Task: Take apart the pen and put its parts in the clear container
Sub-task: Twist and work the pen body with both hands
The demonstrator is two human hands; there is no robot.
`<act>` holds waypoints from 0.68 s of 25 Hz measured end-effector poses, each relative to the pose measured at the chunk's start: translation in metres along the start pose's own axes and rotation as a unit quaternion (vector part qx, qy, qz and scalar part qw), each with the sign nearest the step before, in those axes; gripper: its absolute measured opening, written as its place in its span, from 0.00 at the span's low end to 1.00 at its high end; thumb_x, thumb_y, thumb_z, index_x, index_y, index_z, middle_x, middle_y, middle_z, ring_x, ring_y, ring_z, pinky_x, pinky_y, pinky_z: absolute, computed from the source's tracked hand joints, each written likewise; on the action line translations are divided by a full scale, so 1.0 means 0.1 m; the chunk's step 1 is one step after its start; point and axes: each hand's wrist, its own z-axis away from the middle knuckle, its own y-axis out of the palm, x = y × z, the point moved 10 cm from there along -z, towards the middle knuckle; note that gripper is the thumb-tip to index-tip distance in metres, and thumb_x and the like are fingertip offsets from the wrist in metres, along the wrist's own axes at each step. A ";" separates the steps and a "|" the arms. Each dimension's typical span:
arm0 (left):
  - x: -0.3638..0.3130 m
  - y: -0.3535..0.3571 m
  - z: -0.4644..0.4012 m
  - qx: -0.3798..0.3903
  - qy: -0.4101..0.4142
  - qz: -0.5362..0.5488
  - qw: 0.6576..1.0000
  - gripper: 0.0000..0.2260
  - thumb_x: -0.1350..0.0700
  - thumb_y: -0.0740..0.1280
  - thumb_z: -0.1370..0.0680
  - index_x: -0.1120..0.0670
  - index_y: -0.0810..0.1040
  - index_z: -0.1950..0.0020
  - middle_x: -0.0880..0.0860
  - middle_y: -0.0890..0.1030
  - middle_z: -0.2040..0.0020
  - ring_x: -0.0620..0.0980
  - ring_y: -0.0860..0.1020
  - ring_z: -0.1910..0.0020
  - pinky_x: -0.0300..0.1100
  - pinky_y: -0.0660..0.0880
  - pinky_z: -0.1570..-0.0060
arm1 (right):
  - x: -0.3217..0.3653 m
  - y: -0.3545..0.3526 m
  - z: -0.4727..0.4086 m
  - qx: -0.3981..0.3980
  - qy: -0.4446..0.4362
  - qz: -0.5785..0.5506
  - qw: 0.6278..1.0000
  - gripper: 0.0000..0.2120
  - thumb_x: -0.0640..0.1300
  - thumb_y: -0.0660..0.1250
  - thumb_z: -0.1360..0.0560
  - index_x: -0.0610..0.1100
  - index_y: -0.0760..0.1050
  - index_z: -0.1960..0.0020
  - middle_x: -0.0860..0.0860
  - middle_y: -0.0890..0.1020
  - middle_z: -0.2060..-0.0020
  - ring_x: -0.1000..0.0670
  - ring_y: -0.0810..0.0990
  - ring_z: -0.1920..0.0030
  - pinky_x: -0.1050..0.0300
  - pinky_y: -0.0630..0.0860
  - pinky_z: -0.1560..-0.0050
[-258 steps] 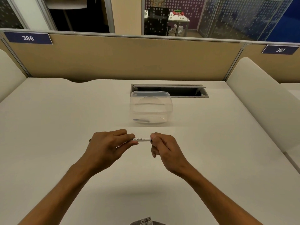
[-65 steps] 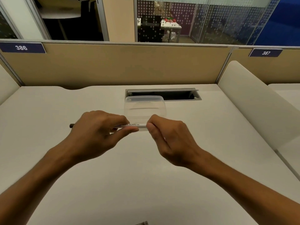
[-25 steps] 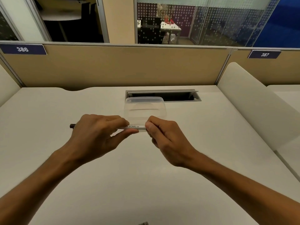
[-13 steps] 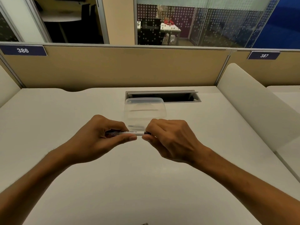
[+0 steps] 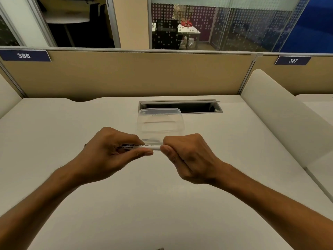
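Observation:
A white whiteboard pen (image 5: 144, 146) with black lettering lies level between both hands, just above the desk. My left hand (image 5: 110, 150) grips its barrel, fingers and thumb wrapped round it; a dark tip shows past the knuckles at the left. My right hand (image 5: 187, 157) is curled round the pen's right end, which is hidden inside the fist. The clear container (image 5: 161, 123) stands open on the desk directly behind the pen, with a small dark part lying near its front wall.
The white desk (image 5: 54, 134) has a rectangular cable slot (image 5: 180, 106) behind the container. A tan partition (image 5: 126, 74) closes the far edge, and a white divider panel (image 5: 281, 116) slants along the right side.
Both hands have dropped a little toward me with the pen. The left hand has slid along the barrel, so less of the dark left end sticks out. The right fist has closed tighter.

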 end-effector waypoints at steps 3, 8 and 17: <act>-0.07 -0.03 0.01 -0.026 0.029 -0.088 0.995 0.16 0.42 0.65 0.26 0.52 0.85 0.57 0.47 0.79 0.72 0.45 0.70 0.77 0.41 0.68 0.78 | -0.14 0.09 0.07 0.004 0.103 -0.124 0.987 0.17 0.45 0.53 0.20 0.43 0.67 0.66 0.52 0.67 0.75 0.52 0.64 0.76 0.55 0.63 0.76; -0.10 -0.04 0.00 -0.035 0.039 -0.158 0.986 0.18 0.41 0.63 0.25 0.53 0.84 0.58 0.48 0.82 0.70 0.47 0.77 0.75 0.44 0.74 0.76 | -0.26 0.15 0.13 -0.006 0.187 -0.214 0.959 0.17 0.47 0.53 0.20 0.44 0.66 0.66 0.52 0.68 0.76 0.52 0.65 0.76 0.53 0.64 0.76; 0.04 0.01 0.00 -0.005 0.001 -0.041 0.999 0.14 0.41 0.65 0.25 0.50 0.83 0.59 0.47 0.75 0.75 0.48 0.69 0.77 0.46 0.66 0.78 | 0.01 -0.04 0.04 -0.024 -0.026 0.075 0.997 0.16 0.47 0.57 0.20 0.39 0.76 0.60 0.46 0.77 0.70 0.50 0.70 0.76 0.60 0.69 0.77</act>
